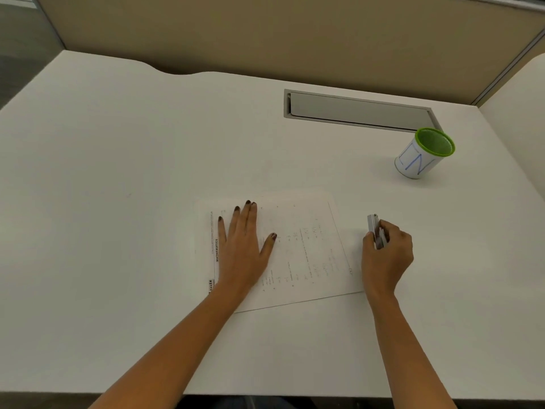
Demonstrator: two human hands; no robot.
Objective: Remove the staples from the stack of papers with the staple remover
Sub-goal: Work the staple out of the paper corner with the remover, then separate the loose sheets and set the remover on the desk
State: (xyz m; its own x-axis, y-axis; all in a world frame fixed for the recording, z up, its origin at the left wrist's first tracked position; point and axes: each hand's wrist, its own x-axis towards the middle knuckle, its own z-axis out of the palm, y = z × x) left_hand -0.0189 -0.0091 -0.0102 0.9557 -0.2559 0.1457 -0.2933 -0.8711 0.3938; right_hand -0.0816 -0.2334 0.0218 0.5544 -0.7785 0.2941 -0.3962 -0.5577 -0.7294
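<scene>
A wide white desk fills the cubicle, with a beige partition behind it. Near its front edge lies the stack of papers: white printed sheets headed "MATHEMATICS", slightly skewed. The left hand presses flat on them, fingers spread. Just right of the sheets, the right hand grips a slim, silvery staple remover. The staples themselves are too small to make out.

On the white bench lies a stack of papers, its top sheet printed with faint text. The left hand rests flat on the stack's left part, fingers straight and spread. Just beside the stack's right edge, the right hand grips a metal staple remover. Farther back right stands a white cup with a green rim, near a grey cable tray.
</scene>
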